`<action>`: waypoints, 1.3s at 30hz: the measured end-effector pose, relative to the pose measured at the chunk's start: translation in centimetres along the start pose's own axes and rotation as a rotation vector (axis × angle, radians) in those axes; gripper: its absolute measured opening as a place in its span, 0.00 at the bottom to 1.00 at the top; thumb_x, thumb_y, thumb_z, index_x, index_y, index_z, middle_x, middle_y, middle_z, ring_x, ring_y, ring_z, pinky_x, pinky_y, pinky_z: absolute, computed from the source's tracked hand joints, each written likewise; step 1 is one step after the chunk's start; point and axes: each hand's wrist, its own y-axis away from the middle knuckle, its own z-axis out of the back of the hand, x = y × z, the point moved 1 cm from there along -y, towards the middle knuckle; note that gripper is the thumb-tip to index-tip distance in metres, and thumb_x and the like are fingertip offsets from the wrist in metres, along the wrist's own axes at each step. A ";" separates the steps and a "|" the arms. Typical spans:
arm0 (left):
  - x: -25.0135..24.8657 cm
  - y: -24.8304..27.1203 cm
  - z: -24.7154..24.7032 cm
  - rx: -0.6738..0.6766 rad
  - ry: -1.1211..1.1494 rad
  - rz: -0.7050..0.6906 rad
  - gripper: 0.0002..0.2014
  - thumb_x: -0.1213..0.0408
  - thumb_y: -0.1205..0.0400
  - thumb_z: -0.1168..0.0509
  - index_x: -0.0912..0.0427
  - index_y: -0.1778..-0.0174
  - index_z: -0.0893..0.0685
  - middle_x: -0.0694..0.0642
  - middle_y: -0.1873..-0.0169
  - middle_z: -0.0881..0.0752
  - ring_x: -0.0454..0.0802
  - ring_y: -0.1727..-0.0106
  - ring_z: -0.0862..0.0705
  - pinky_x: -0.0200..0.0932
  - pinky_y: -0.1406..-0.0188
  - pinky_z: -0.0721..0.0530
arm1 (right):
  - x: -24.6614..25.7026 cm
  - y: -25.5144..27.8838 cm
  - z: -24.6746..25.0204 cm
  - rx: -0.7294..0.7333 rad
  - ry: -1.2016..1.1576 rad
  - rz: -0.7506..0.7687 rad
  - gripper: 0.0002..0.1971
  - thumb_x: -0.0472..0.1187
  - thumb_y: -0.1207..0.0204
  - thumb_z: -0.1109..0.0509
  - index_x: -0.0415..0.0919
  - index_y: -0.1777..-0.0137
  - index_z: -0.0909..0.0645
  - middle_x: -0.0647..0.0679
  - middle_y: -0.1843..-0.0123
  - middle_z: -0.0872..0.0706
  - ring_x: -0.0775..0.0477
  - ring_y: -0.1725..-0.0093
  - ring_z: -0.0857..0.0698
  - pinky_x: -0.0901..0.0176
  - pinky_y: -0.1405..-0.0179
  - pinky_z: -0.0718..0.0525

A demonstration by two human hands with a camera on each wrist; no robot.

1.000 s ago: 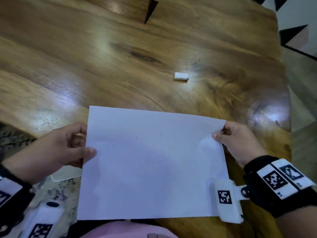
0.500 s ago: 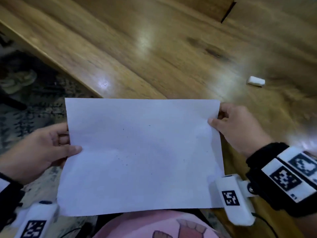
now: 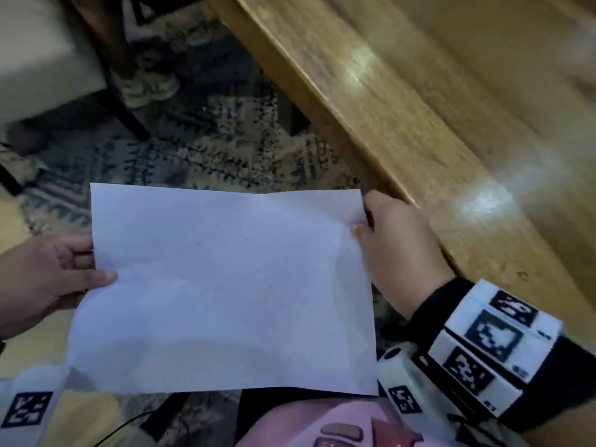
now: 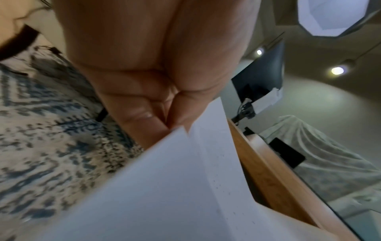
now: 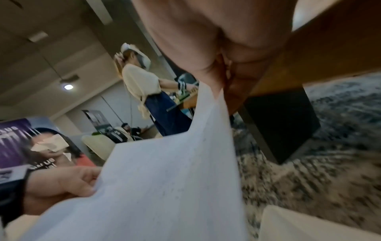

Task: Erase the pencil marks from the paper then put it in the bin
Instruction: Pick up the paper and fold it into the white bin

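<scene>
Both hands — left, right — pinch the paper off the table; marks look erased, no bin in sight

table blurred, left arm cut off

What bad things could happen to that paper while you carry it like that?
The white sheet of paper is held only at its side edges, the left hand and right hand each pinching one, so it might slip or tear. It already buckles near the right hand and could crumple more. The right hand is close to the edge of the wooden table and may bump it. No bin is in view yet.
</scene>
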 end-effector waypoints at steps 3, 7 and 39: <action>0.6 0.3 -2.0 0.066 0.063 0.001 0.18 0.79 0.36 0.32 0.51 0.60 0.11 0.50 0.65 0.07 0.49 0.64 0.09 0.42 0.74 0.12 | -0.7 -2.4 -4.8 0.107 0.034 -0.062 0.10 0.29 0.20 0.41 0.36 0.43 0.21 0.41 0.46 0.17 0.39 0.45 0.19 0.51 0.48 0.19; 3.5 -2.0 -3.6 0.039 0.070 0.023 0.21 0.81 0.28 0.37 0.48 0.67 0.10 0.48 0.68 0.07 0.47 0.65 0.09 0.37 0.75 0.13 | -2.9 -6.0 -10.2 0.275 -0.002 -0.149 0.17 0.28 0.23 0.44 0.36 0.36 0.25 0.38 0.39 0.18 0.36 0.40 0.20 0.46 0.42 0.20; 8.6 -15.3 -13.7 -0.266 0.007 0.037 0.10 0.83 0.27 0.39 0.65 0.64 0.17 0.58 0.74 0.12 0.48 0.77 0.14 0.34 0.80 0.15 | -19.7 -22.2 -31.0 0.399 -0.164 -0.233 0.28 0.23 0.22 0.38 0.33 0.23 0.35 0.38 0.24 0.29 0.40 0.25 0.28 0.47 0.26 0.29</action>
